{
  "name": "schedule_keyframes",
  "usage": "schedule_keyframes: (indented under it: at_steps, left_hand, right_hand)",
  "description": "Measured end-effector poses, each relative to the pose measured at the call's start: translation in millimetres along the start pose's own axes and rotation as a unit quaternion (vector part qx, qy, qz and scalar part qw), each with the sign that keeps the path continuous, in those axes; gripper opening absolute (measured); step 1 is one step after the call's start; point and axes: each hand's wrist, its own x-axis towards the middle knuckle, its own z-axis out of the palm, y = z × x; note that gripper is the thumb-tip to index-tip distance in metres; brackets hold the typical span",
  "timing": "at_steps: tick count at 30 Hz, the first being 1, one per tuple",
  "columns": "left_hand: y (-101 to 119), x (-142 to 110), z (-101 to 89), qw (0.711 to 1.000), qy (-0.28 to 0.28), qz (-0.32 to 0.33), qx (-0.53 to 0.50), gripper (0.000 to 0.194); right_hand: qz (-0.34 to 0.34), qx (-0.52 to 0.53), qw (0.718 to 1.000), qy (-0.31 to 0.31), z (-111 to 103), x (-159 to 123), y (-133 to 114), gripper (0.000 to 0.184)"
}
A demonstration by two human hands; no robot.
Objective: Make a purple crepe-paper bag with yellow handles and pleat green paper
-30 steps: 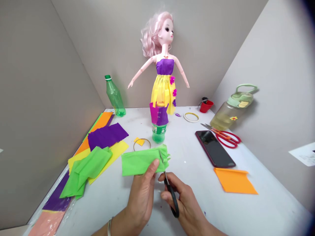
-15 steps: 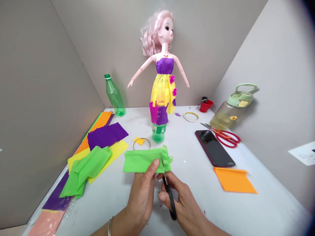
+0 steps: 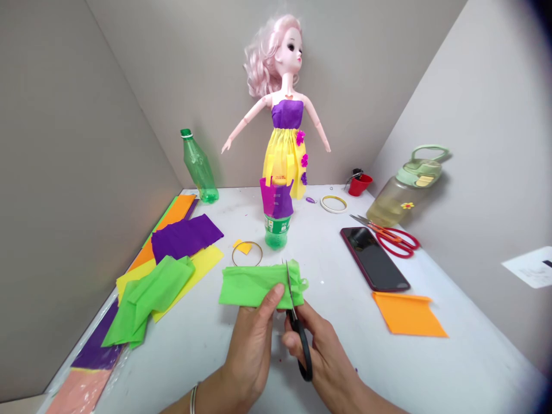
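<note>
My left hand [image 3: 254, 339] pinches a folded strip of bright green crepe paper [image 3: 250, 286], thumb on top and fingers underneath. In my right hand [image 3: 321, 351] is a pair of black-handled scissors [image 3: 305, 351]. Their blades point away from me and lie across the right part of the strip, close to my left thumb. The paper's right end is ruffled, with a small loop sticking out. Beyond the strip, a pink-haired doll [image 3: 288, 115] in a purple top and yellow skirt stands upright on a cut green bottle base [image 3: 276, 236].
Purple crepe paper [image 3: 187, 237], a green piece [image 3: 159, 290] and yellow sheets [image 3: 209, 261] lie at left, near a green bottle [image 3: 200, 172]. At right are a phone [image 3: 374, 259], red-handled scissors [image 3: 397, 240], an orange piece [image 3: 409, 314] and a water bottle [image 3: 392, 198]. A thin bangle [image 3: 233, 253] lies ahead.
The green crepe paper and both hands have shifted slightly right and a little nearer me. The scissor blades still cross the strip's right part.
</note>
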Motion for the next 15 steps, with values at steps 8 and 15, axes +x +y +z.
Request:
schedule_keyframes:
  at_steps: [8,15]
  left_hand:
    - [-1,1,0.5,1.0,0.012,0.001,-0.002,0.036]
    - [-3,0,-1.1,1.0,0.018,-0.002,0.013,0.032]
  right_hand:
    - [0.028,0.059,0.996,0.053,6,0,-10,0.061]
    - [0.018,0.046,0.998,0.027,4,0,-6,0.05]
